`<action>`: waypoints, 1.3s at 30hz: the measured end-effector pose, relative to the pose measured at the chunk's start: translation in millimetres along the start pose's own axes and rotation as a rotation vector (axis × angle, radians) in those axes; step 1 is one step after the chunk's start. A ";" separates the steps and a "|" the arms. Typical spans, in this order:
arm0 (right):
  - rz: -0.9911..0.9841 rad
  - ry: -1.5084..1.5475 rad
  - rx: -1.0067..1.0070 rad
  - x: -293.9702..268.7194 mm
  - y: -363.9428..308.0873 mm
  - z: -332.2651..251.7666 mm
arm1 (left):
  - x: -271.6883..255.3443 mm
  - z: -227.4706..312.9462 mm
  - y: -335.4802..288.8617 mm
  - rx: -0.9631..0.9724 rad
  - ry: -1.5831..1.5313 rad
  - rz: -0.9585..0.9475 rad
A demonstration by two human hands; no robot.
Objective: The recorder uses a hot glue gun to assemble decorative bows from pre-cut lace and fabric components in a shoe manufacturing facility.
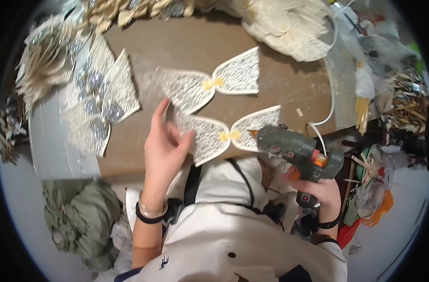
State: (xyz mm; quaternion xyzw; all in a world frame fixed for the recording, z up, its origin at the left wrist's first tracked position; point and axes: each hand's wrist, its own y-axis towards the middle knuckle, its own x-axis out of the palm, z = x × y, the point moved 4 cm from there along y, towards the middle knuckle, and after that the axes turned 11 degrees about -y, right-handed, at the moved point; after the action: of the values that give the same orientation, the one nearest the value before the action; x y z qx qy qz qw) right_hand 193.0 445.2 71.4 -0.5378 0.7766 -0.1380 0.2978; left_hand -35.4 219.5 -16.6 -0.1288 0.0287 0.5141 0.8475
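glue gun grip: the right hand (317,192) wraps the handle of the glue gun (296,152); its fingers are mostly hidden behind the gun body.
near wing piece: the lower left tip of the lace wing pair (226,134), left of the glue gun, is covered by the left hand (163,145).
desk front edge: below the glue gun, hidden by the person's white top (224,221).
pile right of the glue gun: sticks and wrappers (402,101), blurred, kinds unclear.
heap above the glue gun: cream lace (289,26), cut off by the rim.
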 end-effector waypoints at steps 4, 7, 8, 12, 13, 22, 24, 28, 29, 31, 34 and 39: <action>0.056 0.368 -0.074 -50.5 38.1 24.9 | -7.5 16.8 -11.0 -0.017 0.035 -0.022; -0.013 0.460 -0.026 -94.2 71.1 48.8 | -29.7 52.4 -5.0 -0.027 0.185 -0.078; -0.020 0.484 0.006 -104.2 76.9 54.2 | -43.0 64.3 3.6 0.036 0.291 -0.085; 0.180 0.178 0.152 -138.1 91.2 58.2 | -82.3 129.6 65.6 0.323 0.551 0.051; 0.303 0.003 0.127 -146.7 93.0 62.5 | -79.9 143.0 85.8 0.397 0.633 0.027; 0.733 -0.532 -0.007 -151.3 66.6 40.3 | -23.7 74.8 202.9 0.767 1.035 0.090; 0.936 -0.637 -0.168 -152.5 48.7 20.3 | -22.7 65.4 214.9 0.680 0.948 0.030; 0.824 -0.489 -0.320 -120.8 26.3 -23.6 | -41.7 89.1 209.1 0.426 0.397 -0.115; 0.755 -0.404 -0.299 -103.6 24.4 -39.9 | -48.8 97.0 198.3 0.360 0.131 -0.170; 0.629 -0.387 -0.460 -71.7 33.1 -65.5 | -66.6 110.7 174.0 0.263 -0.302 -0.219; 0.208 -0.226 -0.502 -28.9 57.2 -88.2 | -85.8 110.1 157.3 0.192 -0.728 -0.391; -0.336 0.455 -0.294 43.3 101.3 -110.1 | -70.4 127.5 66.6 0.093 -1.090 -0.627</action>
State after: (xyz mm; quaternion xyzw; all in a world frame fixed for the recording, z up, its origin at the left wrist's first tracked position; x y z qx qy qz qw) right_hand 38.9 432.6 90.1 -0.6513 0.7350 -0.1882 0.0086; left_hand -137.7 219.5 106.6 0.1863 -0.4241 0.2312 0.8555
